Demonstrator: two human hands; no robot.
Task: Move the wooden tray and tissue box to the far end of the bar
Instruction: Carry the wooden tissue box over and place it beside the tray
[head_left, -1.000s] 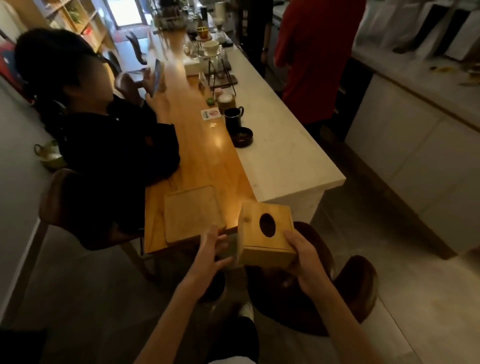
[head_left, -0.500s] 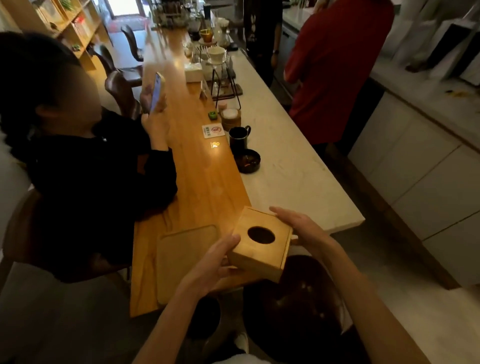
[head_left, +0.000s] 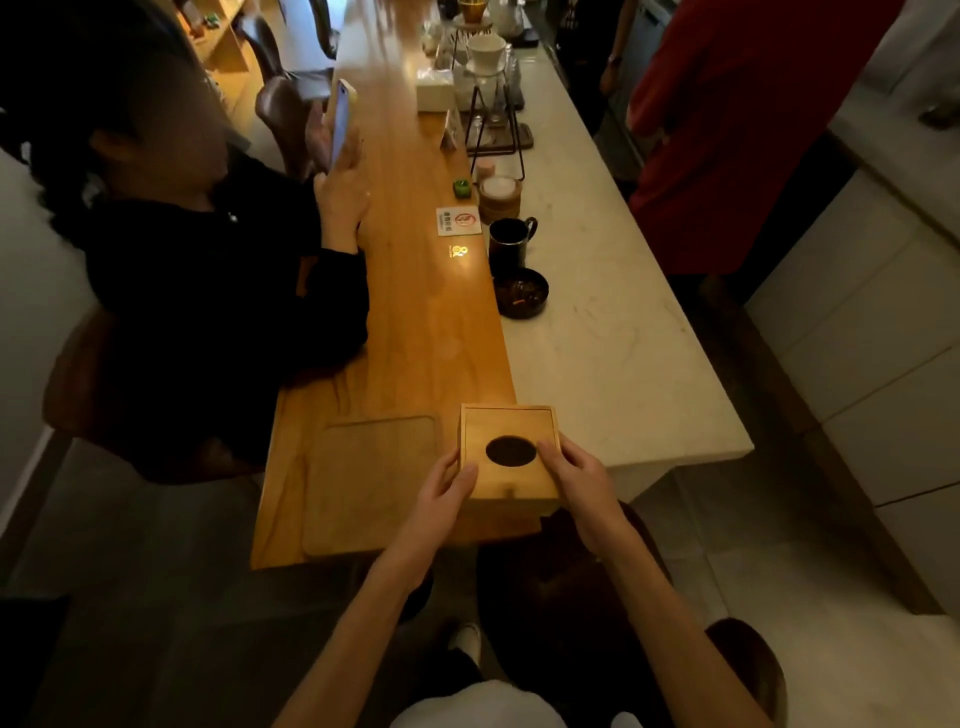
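Fingers (head_left: 551, 453) of both my hands clamp the tissue box (head_left: 509, 457); overhanging the bar (head_left: 415, 322) edge, it could tip.

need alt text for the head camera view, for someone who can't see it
Two bare hands, left hand and right hand, hold a wooden tissue box at the near end of a wooden bar, beside a flat wooden tray. A seated person looks at a phone.

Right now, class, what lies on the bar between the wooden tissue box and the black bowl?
Nothing: in the head view, only bare wooden bar top separates the tissue box from the black bowl.
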